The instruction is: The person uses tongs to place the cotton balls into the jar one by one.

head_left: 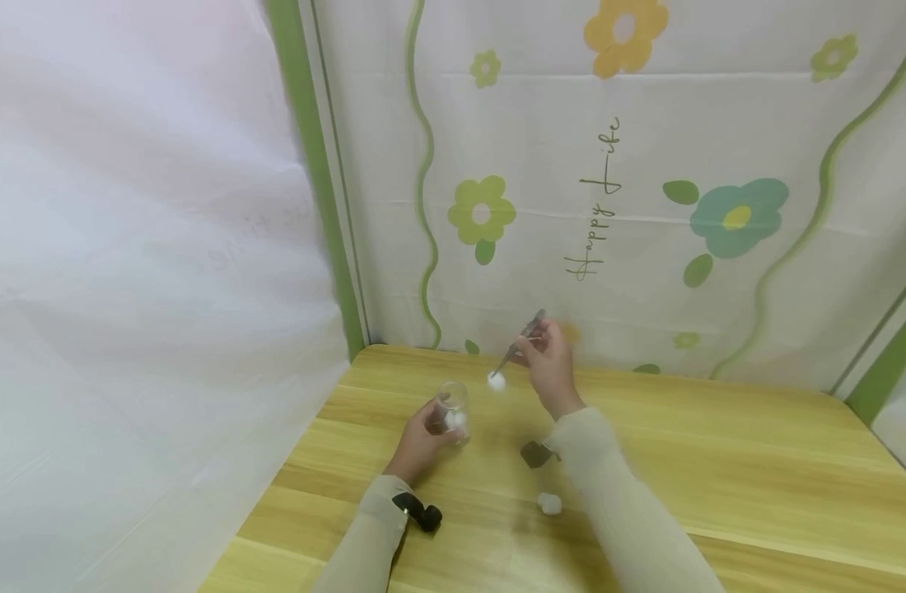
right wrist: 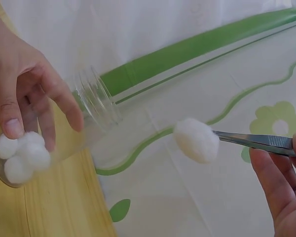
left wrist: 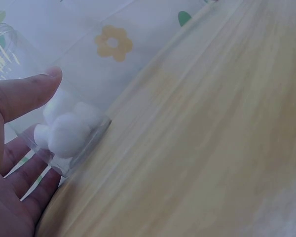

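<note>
My left hand (head_left: 417, 445) grips a clear jar (head_left: 453, 397) by its side, thumb on one side and fingers on the other. Several white cotton balls (left wrist: 69, 133) lie at the bottom of the jar, and its threaded mouth (right wrist: 96, 96) has no lid on it. Up and to the right, my right hand (head_left: 553, 369) pinches a pair of metal tweezers (right wrist: 256, 141). The tweezer tips hold one cotton ball (right wrist: 196, 140), which hangs in the air beside the jar's mouth, apart from it. Another cotton ball (head_left: 549, 503) lies on the table near my right forearm.
The wooden table (head_left: 720, 461) extends to the right and toward me. A white curtain (head_left: 542, 107) printed with flowers hangs right behind its far edge, and plain white fabric (head_left: 149, 288) hangs along the left. Each wrist wears a black strapped device (head_left: 419, 512).
</note>
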The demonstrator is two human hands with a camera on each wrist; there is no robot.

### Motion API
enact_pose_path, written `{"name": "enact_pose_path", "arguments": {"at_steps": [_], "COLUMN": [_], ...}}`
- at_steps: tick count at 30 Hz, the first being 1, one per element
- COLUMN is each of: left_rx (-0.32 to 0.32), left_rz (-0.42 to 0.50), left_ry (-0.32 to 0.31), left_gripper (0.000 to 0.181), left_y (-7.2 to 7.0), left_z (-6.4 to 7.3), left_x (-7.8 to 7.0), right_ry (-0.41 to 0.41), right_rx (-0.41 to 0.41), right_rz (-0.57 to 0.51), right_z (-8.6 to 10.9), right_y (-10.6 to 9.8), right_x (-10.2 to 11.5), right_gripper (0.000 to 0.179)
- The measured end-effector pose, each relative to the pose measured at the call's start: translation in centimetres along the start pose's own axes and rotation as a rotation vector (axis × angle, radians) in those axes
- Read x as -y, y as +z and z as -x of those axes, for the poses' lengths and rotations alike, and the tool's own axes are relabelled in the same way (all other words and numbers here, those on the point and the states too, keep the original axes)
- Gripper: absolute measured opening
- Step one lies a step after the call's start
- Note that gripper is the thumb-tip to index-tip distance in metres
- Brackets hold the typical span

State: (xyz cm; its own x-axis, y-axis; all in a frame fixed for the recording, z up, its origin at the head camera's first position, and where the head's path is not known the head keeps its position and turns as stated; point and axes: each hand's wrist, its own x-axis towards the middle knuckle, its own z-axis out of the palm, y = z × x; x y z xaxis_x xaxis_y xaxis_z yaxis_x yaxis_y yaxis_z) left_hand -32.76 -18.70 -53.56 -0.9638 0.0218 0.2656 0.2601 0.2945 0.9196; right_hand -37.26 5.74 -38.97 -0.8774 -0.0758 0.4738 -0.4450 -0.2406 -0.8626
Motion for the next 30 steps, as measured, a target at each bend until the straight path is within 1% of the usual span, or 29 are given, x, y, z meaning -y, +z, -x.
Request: {"name": "enact_pose_path", "arguments": {"at_steps": [3, 10, 20, 25, 30], "left_rx": [-0.002, 0.009, 0.013, 0.015, 0.011], "left_rz": [-0.006, 0.001, -0.011, -0.016, -0.007], "left_ry": [0.012, -0.003, 0.014, 0.023, 0.027], "left_gripper": [0.074, 0.076, 0.068, 0.069, 0.074], "left_y": [0.0, 0.0, 0.3, 0.2, -0.1], "left_z": [0.1, 0.2, 0.2, 0.2, 0.3], "left_x": [-0.1, -0.2, -0.4, -0.4, -0.3], "right_ry": [0.007, 0.014, 0.012, 0.015, 0.024], "right_rx": [0.006, 0.015, 0.021, 0.023, 0.011], "right_rz": [-0.002, 0.010, 0.012, 0.017, 0.019], "right_z": [0.0, 0.0, 0.0, -0.1, -0.2], "right_y": [0.4, 1.3, 2.2, 2.8, 3.4], "right_x": [0.0, -0.1, -0.6, -0.6, -1.0], "right_gripper": [0.023, 0.023, 0.025, 0.023, 0.023]}}
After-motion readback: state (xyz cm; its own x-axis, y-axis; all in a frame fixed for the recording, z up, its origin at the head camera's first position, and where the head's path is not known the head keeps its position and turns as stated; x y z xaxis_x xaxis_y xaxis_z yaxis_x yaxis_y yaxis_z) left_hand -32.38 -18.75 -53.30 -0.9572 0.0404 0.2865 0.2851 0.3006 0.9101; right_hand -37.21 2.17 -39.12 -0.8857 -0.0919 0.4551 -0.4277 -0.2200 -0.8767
